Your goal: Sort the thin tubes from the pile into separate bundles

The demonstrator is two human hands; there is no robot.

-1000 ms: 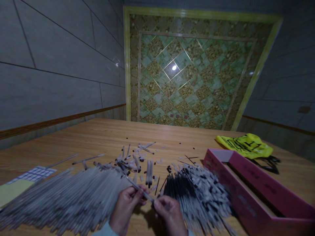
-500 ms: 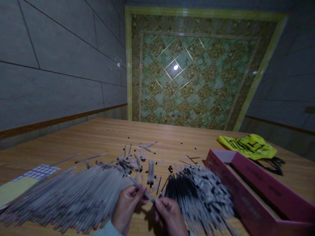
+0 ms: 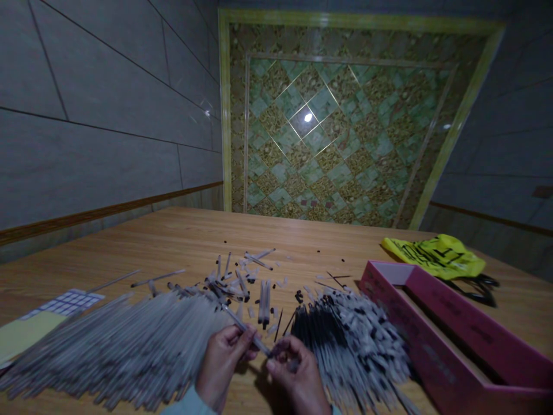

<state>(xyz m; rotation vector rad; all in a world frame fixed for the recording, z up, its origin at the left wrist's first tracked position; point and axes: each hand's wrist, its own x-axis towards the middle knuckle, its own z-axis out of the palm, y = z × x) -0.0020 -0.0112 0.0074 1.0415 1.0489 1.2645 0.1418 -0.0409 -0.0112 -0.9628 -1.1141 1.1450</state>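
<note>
My left hand [image 3: 224, 354] pinches a slim clear pen [image 3: 248, 331] between thumb and fingers, its far end tilted up and to the left. At the pen's near end, my right hand [image 3: 296, 372] has its thumb and curled fingertips closed around the tip; any small part there is too blurred to make out. Left of my hands lies a wide heap of clear pen barrels [image 3: 129, 346]. To the right is a pile of thin refills with black ends [image 3: 322, 331], beside a heap of small whitish and dark pen parts [image 3: 371, 331].
A long open pink box [image 3: 432, 346] stands at the right, with a yellow bag [image 3: 436, 256] behind it. Loose caps and short pens [image 3: 264, 302] lie scattered mid-table. A checked pad [image 3: 64, 302] and a yellow sheet [image 3: 32, 334] lie at the left, near the tiled wall [image 3: 108, 144].
My right thumb has drawn slightly down and away from the index finger, and the right fingers have curled up more around the pen's near end. My left hand stays nearly still.
</note>
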